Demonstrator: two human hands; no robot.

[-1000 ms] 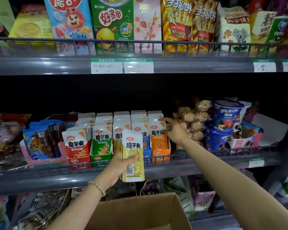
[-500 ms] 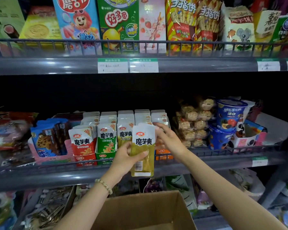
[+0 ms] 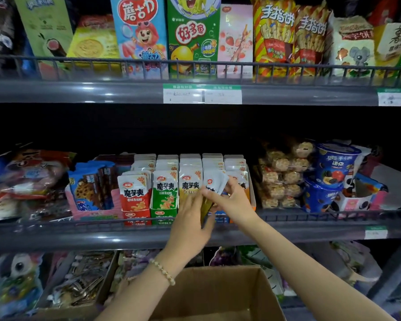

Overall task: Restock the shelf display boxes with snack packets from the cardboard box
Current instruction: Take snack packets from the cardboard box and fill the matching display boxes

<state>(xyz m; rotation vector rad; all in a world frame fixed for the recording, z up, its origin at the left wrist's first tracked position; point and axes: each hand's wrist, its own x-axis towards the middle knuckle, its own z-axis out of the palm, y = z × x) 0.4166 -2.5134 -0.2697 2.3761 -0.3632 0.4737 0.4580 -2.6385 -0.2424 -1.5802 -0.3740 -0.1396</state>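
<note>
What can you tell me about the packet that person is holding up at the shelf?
The yellow packet is a flat, glossy foil-like pouch, white at its top with a small red logo and dark printed characters, olive-yellow lower down. It is tilted and partly bent, its top corner curling. The left hand covers its lower part, and the right hand pinches its upper edge. It sits in front of the rows of similar packets on the middle shelf.
</note>
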